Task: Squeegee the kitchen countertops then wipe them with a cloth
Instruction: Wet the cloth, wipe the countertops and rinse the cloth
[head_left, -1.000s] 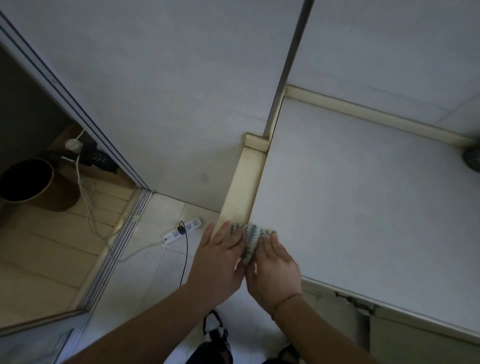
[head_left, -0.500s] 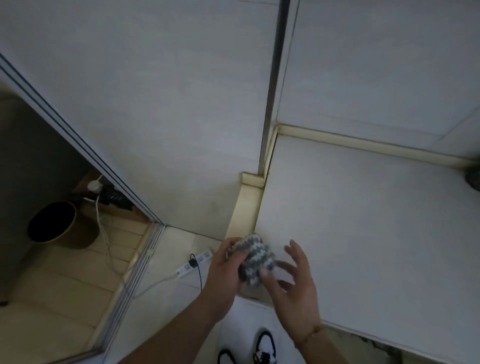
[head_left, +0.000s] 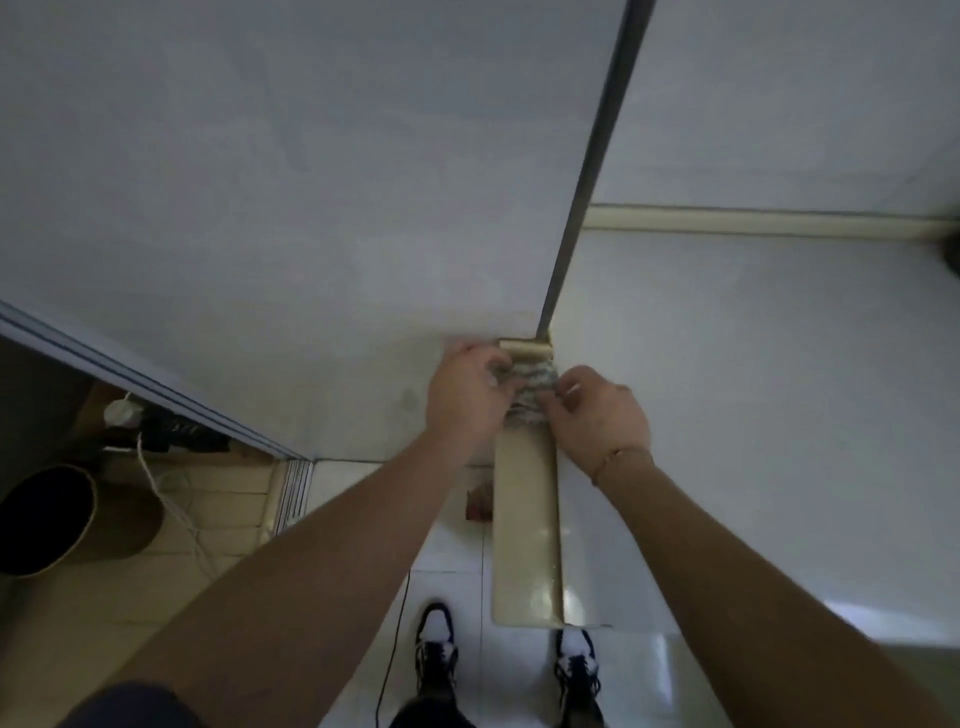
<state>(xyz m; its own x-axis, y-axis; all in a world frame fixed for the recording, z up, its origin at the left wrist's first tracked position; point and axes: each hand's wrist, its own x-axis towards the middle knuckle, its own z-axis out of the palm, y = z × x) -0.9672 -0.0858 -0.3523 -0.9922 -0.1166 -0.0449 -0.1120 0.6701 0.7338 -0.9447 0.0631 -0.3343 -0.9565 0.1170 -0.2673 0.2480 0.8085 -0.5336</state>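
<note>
A grey-and-white striped cloth (head_left: 530, 391) lies bunched on the beige raised edge strip (head_left: 525, 519) at the left end of the white countertop (head_left: 753, 415), close to the wall corner. My left hand (head_left: 467, 395) grips the cloth's left side with curled fingers. My right hand (head_left: 597, 410) pinches its right side; a thin bracelet circles that wrist. Both hands hide much of the cloth. No squeegee is in view.
A white wall (head_left: 311, 182) rises behind, with a dark vertical strip (head_left: 587, 171) at the corner. On the floor at left stand a dark bin (head_left: 57, 519), a white cable (head_left: 171, 499) and a plug. My shoes (head_left: 436, 649) are on the tiled floor below.
Both hands moved the cloth from the near part of the edge strip to its far end by the wall corner. My right hand, open half a second ago, now pinches the cloth.
</note>
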